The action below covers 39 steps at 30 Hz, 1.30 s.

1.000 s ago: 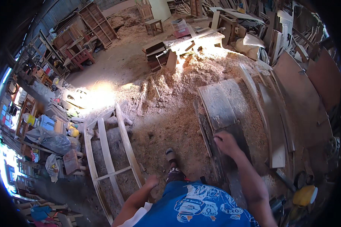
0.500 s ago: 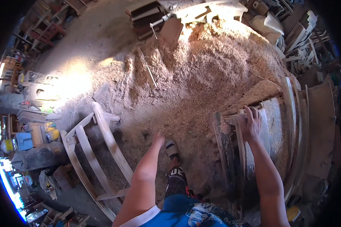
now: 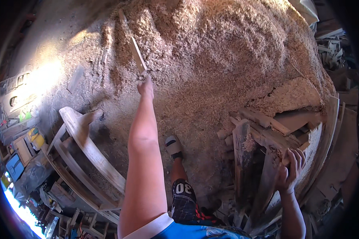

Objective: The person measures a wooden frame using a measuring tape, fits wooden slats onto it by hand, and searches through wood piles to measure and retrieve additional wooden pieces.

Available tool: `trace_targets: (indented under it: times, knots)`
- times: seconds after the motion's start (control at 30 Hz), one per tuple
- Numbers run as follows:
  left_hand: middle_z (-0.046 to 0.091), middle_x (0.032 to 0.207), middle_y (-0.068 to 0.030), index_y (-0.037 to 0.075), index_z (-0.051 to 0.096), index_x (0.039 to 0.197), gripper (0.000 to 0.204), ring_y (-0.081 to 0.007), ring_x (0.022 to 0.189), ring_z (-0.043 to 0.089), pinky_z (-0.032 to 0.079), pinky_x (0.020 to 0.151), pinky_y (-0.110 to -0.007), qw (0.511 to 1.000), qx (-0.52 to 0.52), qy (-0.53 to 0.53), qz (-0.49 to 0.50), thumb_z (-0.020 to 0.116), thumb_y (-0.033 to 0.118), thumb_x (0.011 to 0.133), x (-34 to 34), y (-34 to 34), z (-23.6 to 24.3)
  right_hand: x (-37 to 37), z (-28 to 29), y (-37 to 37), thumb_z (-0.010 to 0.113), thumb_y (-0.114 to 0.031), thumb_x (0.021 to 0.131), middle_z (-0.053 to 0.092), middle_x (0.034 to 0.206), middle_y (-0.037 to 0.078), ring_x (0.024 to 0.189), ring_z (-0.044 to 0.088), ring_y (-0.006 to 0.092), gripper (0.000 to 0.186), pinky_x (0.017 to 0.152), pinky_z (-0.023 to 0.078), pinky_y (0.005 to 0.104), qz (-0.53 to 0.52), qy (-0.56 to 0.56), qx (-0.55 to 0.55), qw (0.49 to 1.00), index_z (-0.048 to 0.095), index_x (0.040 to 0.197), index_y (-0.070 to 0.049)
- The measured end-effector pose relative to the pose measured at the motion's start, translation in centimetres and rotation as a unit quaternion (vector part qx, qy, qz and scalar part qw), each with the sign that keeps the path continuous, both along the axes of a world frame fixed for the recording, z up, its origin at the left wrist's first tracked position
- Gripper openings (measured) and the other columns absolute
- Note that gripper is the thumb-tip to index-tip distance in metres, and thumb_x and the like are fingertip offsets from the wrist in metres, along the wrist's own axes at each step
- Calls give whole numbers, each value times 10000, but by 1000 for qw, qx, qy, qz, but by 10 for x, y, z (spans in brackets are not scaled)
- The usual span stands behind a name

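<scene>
My left arm stretches forward, and my left hand is at the near end of a narrow wooden strip lying on the shavings. Its fingers are mostly hidden, so I cannot tell whether they are closed round the strip. At the right, my right hand rests on a worn wooden bench. Its fingers are bent and a little apart over the wood, with the thumb to the left.
At the left stands a curved wooden frame. Wood shavings are heaped ahead, and a flat offcut lies left of the strip. Curved boards lean beyond the bench. A blue container is at far left.
My left hand has reached forward to the wooden strip. My right hand has shifted along the bench toward me. The view has tipped and come closer to the shavings.
</scene>
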<state>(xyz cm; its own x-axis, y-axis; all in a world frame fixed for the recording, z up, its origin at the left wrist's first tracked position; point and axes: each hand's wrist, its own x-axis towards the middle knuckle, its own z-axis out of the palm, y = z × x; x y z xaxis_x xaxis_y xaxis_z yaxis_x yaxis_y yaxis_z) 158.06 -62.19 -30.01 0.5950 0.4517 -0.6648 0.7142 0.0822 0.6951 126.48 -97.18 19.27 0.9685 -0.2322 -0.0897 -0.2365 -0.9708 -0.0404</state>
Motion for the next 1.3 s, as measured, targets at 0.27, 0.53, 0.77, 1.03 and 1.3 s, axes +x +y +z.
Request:
trace_targets:
  times: [0.27,0.53,0.77,1.03,1.3]
  knots:
    - [675,940,-126,-68,630,1042,478,-197,775,618,494,708,-348,1000,1,-6,-10,839,255,759,67,3,-66,2,-6,-4,418,-483,944,601,1109,212,1153,499,420,604,1065,294,574,-7,48,-7,999,567,1185,51]
    - [643,902,-113,-42,556,1073,425,-205,725,625,566,683,-321,987,-152,-61,9,752,265,853,62,-21,11,1,-5,-5,411,-492,949,600,1109,211,1154,501,418,604,1079,289,581,-7,50,-15,999,572,1180,42]
    - [534,1299,-192,-21,414,1379,458,-282,1194,551,512,1005,-388,772,-616,-138,74,542,206,1002,-84,-5,167,5,3,-3,503,-402,884,606,1128,194,1167,505,409,533,1087,286,577,-2,30,-15,999,590,1191,25]
    - [585,1281,-221,-50,516,1303,475,-344,1103,629,528,969,-438,775,-630,-15,49,646,228,940,-213,20,248,0,13,-2,591,-345,858,596,1173,179,1176,502,400,488,1093,295,546,-1,-7,-2,1000,597,1207,-4]
    - [656,1136,-146,-54,610,1170,389,-284,1017,656,516,925,-401,908,-399,-3,-131,662,251,935,-218,20,338,-4,27,2,658,-311,841,622,1141,147,1179,509,358,443,1115,287,508,-6,-65,17,998,607,1175,-24]
